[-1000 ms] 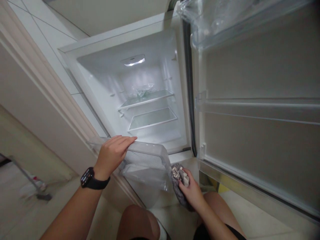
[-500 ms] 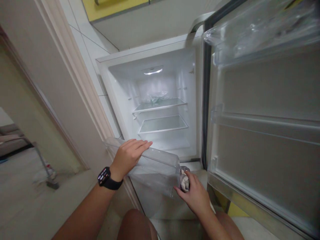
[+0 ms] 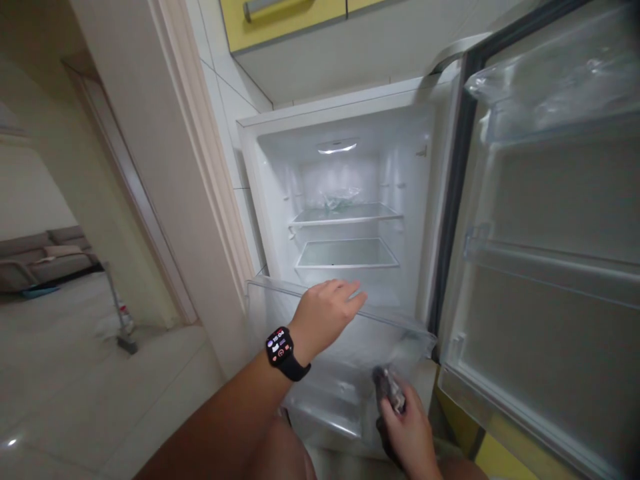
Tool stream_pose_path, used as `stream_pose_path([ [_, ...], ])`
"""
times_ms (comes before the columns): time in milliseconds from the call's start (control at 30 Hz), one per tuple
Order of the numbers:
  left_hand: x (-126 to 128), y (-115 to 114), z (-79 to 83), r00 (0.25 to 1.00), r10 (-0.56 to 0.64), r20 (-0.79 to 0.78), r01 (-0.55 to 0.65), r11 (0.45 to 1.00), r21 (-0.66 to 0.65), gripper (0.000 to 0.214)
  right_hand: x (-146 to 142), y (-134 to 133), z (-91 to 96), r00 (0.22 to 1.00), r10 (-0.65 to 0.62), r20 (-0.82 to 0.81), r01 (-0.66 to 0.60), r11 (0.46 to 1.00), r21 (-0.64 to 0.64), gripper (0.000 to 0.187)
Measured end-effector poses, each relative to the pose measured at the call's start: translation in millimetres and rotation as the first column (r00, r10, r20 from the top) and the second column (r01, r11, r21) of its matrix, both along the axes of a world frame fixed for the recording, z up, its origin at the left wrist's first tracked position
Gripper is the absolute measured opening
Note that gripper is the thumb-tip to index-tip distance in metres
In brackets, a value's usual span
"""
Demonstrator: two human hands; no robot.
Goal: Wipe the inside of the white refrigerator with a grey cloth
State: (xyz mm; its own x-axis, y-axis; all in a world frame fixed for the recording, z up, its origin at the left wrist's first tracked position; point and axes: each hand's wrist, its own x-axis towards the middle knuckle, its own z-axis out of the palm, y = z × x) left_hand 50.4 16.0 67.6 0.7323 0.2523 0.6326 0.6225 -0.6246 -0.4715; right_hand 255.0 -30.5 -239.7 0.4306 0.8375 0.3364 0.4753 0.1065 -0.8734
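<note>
A clear plastic fridge drawer (image 3: 345,400), out of the fridge, stands tilted over my lap with its inner side towards me. My left hand (image 3: 325,313), with a black watch at the wrist, grips the drawer's upper rim, thumb side hidden. My right hand (image 3: 407,427) is closed around a crumpled grey-and-white cloth (image 3: 393,390), held at the right part of the drawer. The cloth is partly hidden by the fingers and slightly blurred. Beyond the drawer is the open fridge (image 3: 345,167), lit inside, with two glass shelves.
A clear plastic bag (image 3: 343,198) lies on the upper shelf (image 3: 370,215). The fridge door (image 3: 550,193) with its clear bins stands open at right. A door frame (image 3: 200,153) rises close at left. Yellow cabinets (image 3: 280,20) hang above.
The drawer has turned so its inside faces me. My right hand has moved with the cloth from the drawer's right end to its inner side. The view has shifted left.
</note>
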Motion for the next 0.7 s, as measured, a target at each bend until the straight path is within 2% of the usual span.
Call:
stream_pose_path([
  [67,5.8,-2.9,5.4,0.998,-0.059,0.012,0.059,0.998,-0.023,0.032,0.2,-2.3,-5.4,0.994,0.027,-0.105,-0.034,0.997,-0.064,0.057],
  [133,5.3,-9.6,13.5,0.984,-0.177,-0.024,0.175,0.983,-0.062,0.039,0.8,-3.6,-11.2,0.976,0.047,-0.213,-0.076,0.989,-0.129,0.059],
  [233,-11.8,-28.2,24.7,0.948,-0.312,-0.058,0.304,0.946,-0.110,0.047,2.5,-3.6,-21.8,0.940,0.039,-0.338,-0.100,0.981,-0.164,0.058],
  [300,-35.4,-44.4,26.0,0.964,-0.267,0.018,0.267,0.957,-0.113,0.049,2.8,-2.1,-28.6,0.924,0.027,-0.382,-0.095,0.983,-0.160,0.058],
  [367,-68.7,-59.2,17.9,0.974,-0.154,0.165,0.174,0.978,-0.116,0.053,1.6,0.6,-33.0,0.914,0.022,-0.405,-0.094,0.983,-0.159,0.060],
  [400,-88.8,-64.8,9.5,0.965,-0.082,0.249,0.120,0.983,-0.140,0.055,0.4,2.4,-34.1,0.911,0.022,-0.412,-0.094,0.983,-0.156,0.060],
  [467,-133.5,-70.0,-16.7,0.898,0.086,0.431,0.016,0.974,-0.227,0.058,-3.2,6.5,-34.7,0.904,0.022,-0.426,-0.094,0.984,-0.149,0.061],
  [533,-179.3,-66.8,-54.5,0.767,0.243,0.593,0.004,0.923,-0.384,0.056,-7.9,11.1,-35.2,0.894,0.043,-0.446,-0.115,0.984,-0.135,0.061],
  [600,-216.7,-57.7,-99.7,0.555,0.368,0.746,0.136,0.844,-0.518,0.066,-13.3,15.7,-38.2,0.880,0.064,-0.471,-0.140,0.982,-0.128,0.061],
  [633,-229.2,-52.5,-123.0,0.411,0.426,0.806,0.238,0.804,-0.546,0.079,-16.1,18.1,-41.0,0.871,0.072,-0.485,-0.152,0.980,-0.128,0.061],
  [700,-238.4,-44.7,-165.9,0.153,0.552,0.820,0.468,0.691,-0.552,0.125,-21.3,23.2,-48.9,0.856,0.078,-0.511,-0.170,0.976,-0.136,0.061],
])
